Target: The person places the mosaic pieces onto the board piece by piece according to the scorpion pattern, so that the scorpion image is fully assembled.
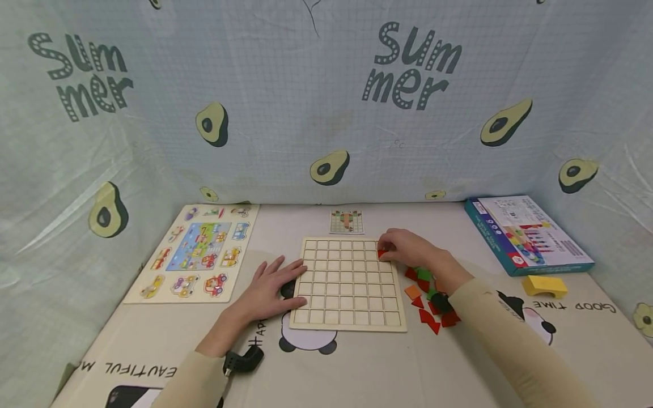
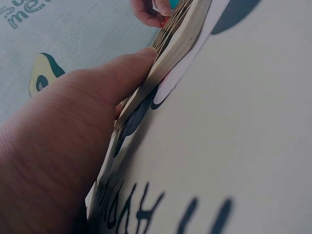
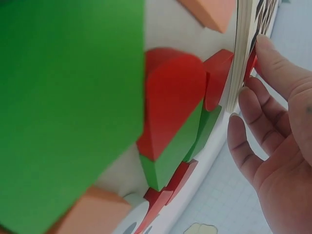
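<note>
A pale wooden grid board (image 1: 346,287) lies in the middle of the table, its squares bare apart from the far right corner. There my right hand (image 1: 410,248) pinches a small red block (image 1: 381,254) between thumb and fingers, at the board's edge. In the right wrist view the red block (image 3: 250,63) shows only in part behind the thumb. My left hand (image 1: 270,288) rests with spread, straight fingers on the board's left edge; the left wrist view shows its thumb (image 2: 129,68) on the rim. Behind the board lies a small picture card (image 1: 347,222) with a gridded figure.
Loose red, green and orange blocks (image 1: 424,317) lie right of the board, partly under my right forearm. A picture puzzle board (image 1: 237,283) lies at left. At right are a flat box (image 1: 530,232) and a yellow arch block (image 1: 545,286). A patterned cloth wall (image 1: 270,164) stands behind.
</note>
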The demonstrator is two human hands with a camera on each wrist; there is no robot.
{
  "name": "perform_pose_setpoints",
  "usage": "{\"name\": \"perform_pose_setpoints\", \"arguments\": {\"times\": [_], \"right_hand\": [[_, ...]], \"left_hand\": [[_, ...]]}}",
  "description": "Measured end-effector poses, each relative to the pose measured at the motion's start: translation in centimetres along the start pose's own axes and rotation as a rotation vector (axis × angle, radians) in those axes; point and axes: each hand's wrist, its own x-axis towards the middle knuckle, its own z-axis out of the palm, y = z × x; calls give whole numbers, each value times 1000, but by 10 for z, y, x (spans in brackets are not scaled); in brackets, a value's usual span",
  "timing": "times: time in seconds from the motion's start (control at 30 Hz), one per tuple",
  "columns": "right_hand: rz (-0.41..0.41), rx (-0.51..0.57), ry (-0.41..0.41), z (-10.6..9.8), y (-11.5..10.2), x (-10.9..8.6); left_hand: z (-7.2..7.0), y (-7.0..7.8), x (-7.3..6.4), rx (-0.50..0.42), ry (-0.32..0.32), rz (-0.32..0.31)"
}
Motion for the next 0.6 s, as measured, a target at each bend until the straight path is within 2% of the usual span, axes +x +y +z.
{"name": "perform_pose_setpoints", "arguments": {"times": [0.3,0.6], "right_hand": [[36,31,-18,-1,-2,-1],[69,71,24,-9,4,-19]], "left_hand": [[0,0,0,3,-1,6],[-1,-1,0,-9,-1,5]]}}
